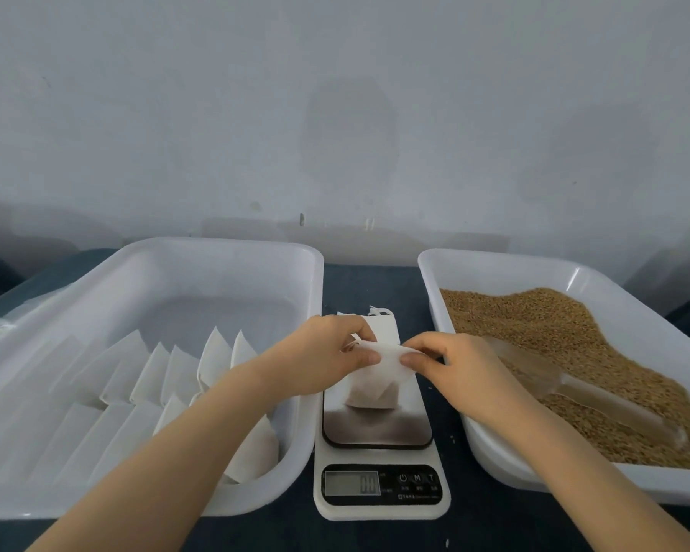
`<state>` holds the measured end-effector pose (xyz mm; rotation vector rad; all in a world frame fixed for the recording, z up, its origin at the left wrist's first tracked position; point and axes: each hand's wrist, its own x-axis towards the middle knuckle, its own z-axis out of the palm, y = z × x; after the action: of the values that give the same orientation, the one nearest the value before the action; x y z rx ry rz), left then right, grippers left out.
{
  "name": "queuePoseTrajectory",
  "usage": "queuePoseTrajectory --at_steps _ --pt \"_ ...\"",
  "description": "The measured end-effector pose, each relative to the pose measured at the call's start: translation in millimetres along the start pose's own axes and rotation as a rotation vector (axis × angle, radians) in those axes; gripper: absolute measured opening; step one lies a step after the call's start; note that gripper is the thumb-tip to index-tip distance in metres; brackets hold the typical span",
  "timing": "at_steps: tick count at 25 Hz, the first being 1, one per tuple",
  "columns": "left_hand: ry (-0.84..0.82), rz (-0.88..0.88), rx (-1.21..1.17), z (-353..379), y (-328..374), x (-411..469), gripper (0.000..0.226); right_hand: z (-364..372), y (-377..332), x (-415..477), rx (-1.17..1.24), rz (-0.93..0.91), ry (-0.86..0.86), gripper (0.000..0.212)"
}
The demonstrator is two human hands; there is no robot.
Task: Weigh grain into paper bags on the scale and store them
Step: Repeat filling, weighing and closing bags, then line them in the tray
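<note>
Dark table: L hand (327,352) & R hand (451,364) pinch bag (375,386) top.

Scale display (351,483) blurred (digits unreadable); grain tray (494,261) cut by edge.

Left hand (327,352) and right hand (455,364) pinching the top of a paper bag (369,394) on the scale (377,456). To the left, a white tray (216,249) of bags (216,360). To the right, a second tray (494,260) of grain (534,324) with a scoop (574,388) on it.
</note>
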<state>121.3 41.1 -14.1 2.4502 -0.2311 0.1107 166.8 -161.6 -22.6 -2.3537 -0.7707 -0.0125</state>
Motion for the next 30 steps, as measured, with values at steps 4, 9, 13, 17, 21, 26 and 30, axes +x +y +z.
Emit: queuePoseTrajectory --at_steps 4,9,13,17,21,26,30 --pt "0.001 -0.027 -0.010 -2.1 1.2 -1.1 0.010 0.9 0.8 0.6 0.017 0.028 0.013 0.009" --pt "0.000 -0.021 0.007 -2.0 1.4 -1.6 0.014 1.7 2.2 0.2 0.027 0.041 0.022 0.012" --pt "0.000 -0.029 0.004 -1.8 1.0 -1.5 0.015 2.5 2.5 0.1 0.023 0.045 0.029 0.013" --pt "0.001 -0.031 0.010 -1.4 1.1 -1.8 0.017 2.0 1.5 0.1 0.008 0.047 0.030 0.012" --pt "0.001 -0.034 0.007 -1.4 1.3 -2.1 0.017 2.1 1.2 -0.1 -0.001 0.048 0.030 0.013" --pt "0.002 -0.028 -0.005 -1.5 1.6 -2.3 0.015 1.9 1.3 -0.7 0.000 0.044 0.031 0.013" --pt "-0.002 -0.031 0.006 -1.6 2.2 -2.9 0.016 1.7 0.7 -0.6 0.014 0.045 0.034 0.011"
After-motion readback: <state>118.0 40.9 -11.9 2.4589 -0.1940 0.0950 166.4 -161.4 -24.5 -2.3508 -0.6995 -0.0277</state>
